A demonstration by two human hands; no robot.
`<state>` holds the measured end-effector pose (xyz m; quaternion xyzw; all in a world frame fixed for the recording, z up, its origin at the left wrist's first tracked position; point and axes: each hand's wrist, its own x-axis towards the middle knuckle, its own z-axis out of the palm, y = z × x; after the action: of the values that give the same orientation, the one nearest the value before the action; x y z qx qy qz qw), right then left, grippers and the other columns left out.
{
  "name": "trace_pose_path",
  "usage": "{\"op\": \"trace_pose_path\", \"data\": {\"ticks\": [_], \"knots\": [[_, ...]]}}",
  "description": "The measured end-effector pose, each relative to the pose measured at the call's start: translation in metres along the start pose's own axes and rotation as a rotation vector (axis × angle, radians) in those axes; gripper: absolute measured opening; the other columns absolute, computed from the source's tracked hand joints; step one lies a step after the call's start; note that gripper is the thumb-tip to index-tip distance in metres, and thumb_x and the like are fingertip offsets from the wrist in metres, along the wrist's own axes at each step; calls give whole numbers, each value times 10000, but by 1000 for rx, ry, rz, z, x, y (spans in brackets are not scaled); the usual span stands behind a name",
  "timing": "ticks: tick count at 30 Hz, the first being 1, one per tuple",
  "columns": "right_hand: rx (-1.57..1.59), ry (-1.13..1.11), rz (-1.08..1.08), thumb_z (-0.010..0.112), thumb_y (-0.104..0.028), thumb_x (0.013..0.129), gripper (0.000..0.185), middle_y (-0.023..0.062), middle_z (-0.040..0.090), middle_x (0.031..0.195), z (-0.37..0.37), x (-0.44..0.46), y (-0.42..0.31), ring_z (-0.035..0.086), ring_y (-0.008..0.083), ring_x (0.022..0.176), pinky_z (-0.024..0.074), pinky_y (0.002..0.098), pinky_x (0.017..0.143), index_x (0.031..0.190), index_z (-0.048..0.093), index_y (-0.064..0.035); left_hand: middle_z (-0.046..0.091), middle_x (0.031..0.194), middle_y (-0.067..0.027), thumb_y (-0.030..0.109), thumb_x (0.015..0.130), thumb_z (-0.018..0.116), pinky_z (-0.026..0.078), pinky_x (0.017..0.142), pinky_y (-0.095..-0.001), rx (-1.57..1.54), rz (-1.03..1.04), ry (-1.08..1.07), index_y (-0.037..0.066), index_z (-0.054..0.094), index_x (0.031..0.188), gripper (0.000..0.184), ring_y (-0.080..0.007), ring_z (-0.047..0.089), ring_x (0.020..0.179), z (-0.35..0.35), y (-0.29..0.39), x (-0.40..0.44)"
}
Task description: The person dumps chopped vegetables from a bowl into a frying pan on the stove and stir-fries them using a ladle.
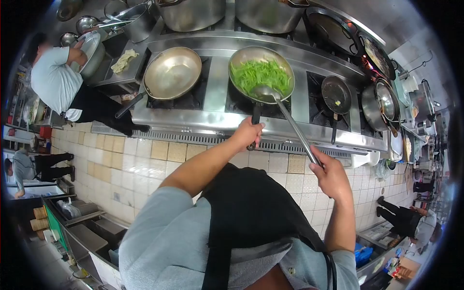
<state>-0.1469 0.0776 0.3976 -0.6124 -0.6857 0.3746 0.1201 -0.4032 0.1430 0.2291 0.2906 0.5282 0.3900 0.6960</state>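
Observation:
My left hand [248, 134] is closed around the dark handle of a frying pan [238, 56] on the stove. Chopped green vegetables [261, 73] fill the middle of that pan. In my right hand [331, 174] is the long metal handle of a ladle [293, 121]. The ladle's bowl rests against the near side of the greens, inside the pan. To the left, a wide frying pan [173, 72] with nothing in it sits on another burner. A smaller black frying pan [336, 94] with a yellowish bit in it stands to the right.
Large stockpots [193, 15] line the back of the stove. Flames [372, 65] show near a flat pan at the back right. A co-worker [58, 79] holds a big bowl at the left. Behind me are metal counters [92, 234], and another person [411, 217] stands at the right.

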Motion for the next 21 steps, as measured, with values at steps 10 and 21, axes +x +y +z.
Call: {"op": "trace_pose_path", "data": {"ticks": [10, 21], "knots": [[95, 137, -100, 649, -53, 880, 483, 120, 648, 897, 29, 0, 32, 620, 221, 761, 496, 316, 716, 1352, 546, -71, 480, 672, -6, 197, 942, 604, 453, 395, -322, 51, 6, -50, 53, 445, 961, 215, -105, 466, 448, -6, -39, -6], [1439, -177, 228, 505, -198, 994, 377, 62, 559, 788, 79, 71, 53, 459, 86, 445, 369, 228, 354, 1352, 456, -91, 522, 729, -11, 257, 954, 606, 480, 436, -306, -87, -92, -41, 67, 465, 1008, 243, -112, 509, 517, -10, -24, 9]]}}
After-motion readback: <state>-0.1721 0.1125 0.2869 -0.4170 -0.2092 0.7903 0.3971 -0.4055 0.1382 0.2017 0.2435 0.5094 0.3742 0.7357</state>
